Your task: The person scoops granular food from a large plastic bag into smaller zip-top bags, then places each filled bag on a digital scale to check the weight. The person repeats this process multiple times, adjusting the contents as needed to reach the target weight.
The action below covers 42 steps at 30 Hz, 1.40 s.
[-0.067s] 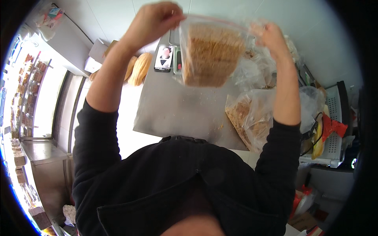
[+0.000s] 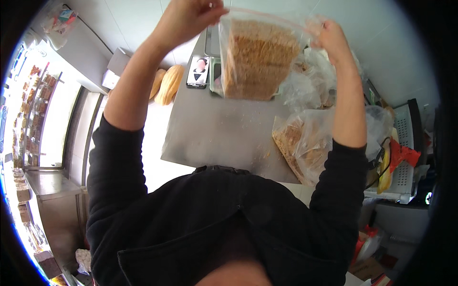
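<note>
Clear bag [image 2: 224, 43] hung by its corners

Left grip [image 2: 194, 18] pinches its 11 o'clock corner; right grip [image 2: 330, 40], blurred, seems closed on the 1 o'clock corner. The brown block [image 2: 260, 59] inside hangs below, part-hiding a green tray [image 2: 212, 76]. On the counter [image 2: 214, 128]: phone [image 2: 197, 74] at 9 o'clock, plastic bags [image 2: 312, 138] at 5.

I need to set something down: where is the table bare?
Tan crumbs aside, the grey metal table is bare between its left edge and the crumpled clear plastic bag at right. Crowded far end: black-edged phone, pale-green tray, clear bag of brown food held above.
</note>
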Available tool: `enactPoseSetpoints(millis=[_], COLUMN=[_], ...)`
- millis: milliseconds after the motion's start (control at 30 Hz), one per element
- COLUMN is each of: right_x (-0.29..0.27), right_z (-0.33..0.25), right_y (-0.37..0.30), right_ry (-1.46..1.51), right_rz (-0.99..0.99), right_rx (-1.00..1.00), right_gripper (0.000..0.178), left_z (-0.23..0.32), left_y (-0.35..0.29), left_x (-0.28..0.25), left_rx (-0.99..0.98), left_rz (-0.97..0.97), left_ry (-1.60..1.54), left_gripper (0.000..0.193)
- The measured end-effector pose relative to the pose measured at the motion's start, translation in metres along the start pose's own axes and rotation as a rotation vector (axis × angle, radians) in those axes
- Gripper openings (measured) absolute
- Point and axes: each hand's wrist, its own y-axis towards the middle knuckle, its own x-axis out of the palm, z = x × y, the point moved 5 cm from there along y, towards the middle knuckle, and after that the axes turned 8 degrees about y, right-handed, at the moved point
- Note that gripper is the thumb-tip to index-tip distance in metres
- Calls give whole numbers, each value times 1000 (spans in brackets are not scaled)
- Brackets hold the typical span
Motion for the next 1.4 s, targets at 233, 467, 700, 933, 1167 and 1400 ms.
enactPoseSetpoints(millis=[233,467,700,933,1167,1400], right_x=[-9,31,35,-16,28,89], right_z=[4,44,80,86,6,-47], right_y=[85,137,175,184,131,89], right_ry=[52,-56,-123,164,1078,1206], right_rz=[153,283,255,466,172,-305], right_rx=[-118,-48,-51,-78,-314,-267], right_gripper=[30,29,34,36,56,51], left_z=[-47,-106,-157,-143,-32,-21], left_y=[68,82,77,79,95,106], left_x=[22,88,117,105,86,101], left_rx=[-188,-285,-266,-122,10,-26], left_rz=[119,-12,5,249,234,36], left_ry=[9,208,176,199,-78,-269], left_gripper=[13,22,33,29,41,46])
